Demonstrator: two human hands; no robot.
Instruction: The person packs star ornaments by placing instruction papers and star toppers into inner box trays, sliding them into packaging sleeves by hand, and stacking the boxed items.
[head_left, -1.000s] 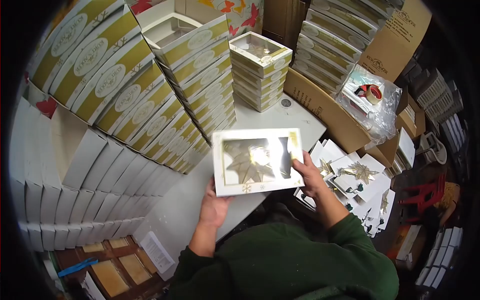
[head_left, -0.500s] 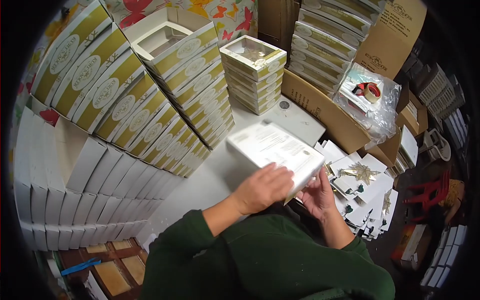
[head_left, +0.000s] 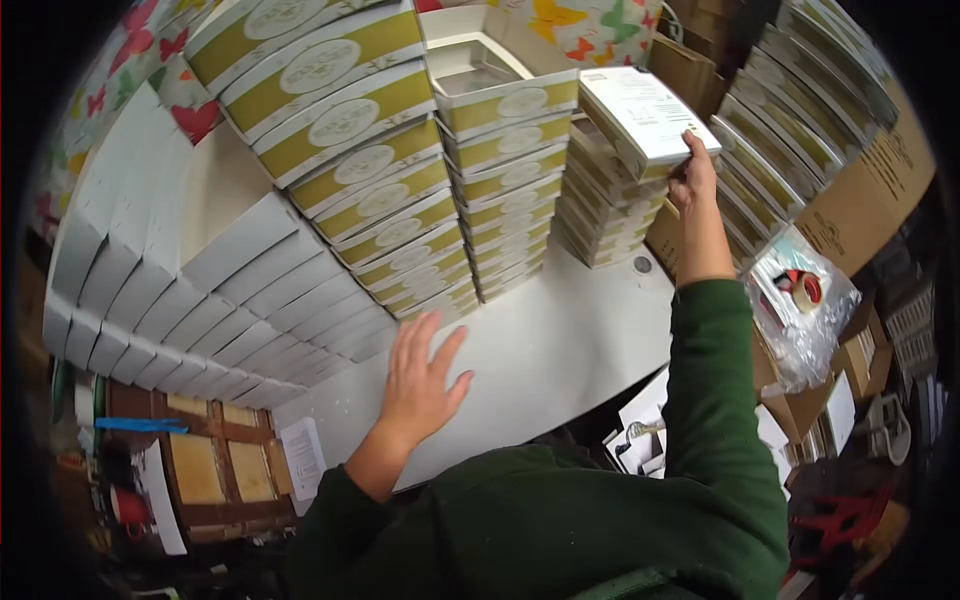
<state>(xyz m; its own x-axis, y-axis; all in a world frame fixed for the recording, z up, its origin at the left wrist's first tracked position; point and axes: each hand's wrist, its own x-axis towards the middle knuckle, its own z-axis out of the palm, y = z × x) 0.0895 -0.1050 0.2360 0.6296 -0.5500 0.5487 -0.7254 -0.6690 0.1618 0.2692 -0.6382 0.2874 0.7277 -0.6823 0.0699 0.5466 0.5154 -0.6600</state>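
Observation:
My right hand (head_left: 694, 172) is stretched far forward and grips the near corner of a box (head_left: 645, 112). Its white printed side faces up, and my thumb presses on top. The box is over a shorter stack of gold-and-white boxes (head_left: 603, 215); whether it touches the stack I cannot tell. My left hand (head_left: 420, 385) is empty with fingers spread, above the white table (head_left: 540, 345), near the foot of the tall stacks of gold-and-white boxes (head_left: 385, 205).
White boxes (head_left: 235, 290) are piled at the left, one open tray-like box (head_left: 475, 65) tops the middle stack. More boxes (head_left: 790, 130) rise at the right by a carton (head_left: 865, 200) and a plastic bag (head_left: 805, 330) with a tape roll (head_left: 806, 291). White cards (head_left: 645, 400) lie beside the table.
The box has gone from in front of my body to the far stack in my right hand. My left hand has let go of it and moved left. The view has shifted left.

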